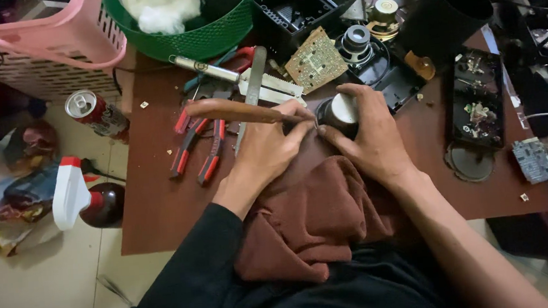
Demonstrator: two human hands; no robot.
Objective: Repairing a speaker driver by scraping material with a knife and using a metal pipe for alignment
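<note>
At the centre of the brown table point(163, 205), the left hand point(267, 151) is clamped on a wooden-handled tool point(233, 111), its tip set against a small round part point(340, 113) with a pale top. The right hand point(368, 135) closes around that part, steadying it on the table. Good practice, judged from this grip: keep the part pinned, the tool braced low, pressure light. Red-handled pliers point(199, 146), a metal file point(251, 89) and a circuit board point(314, 59) lie just beyond.
</note>
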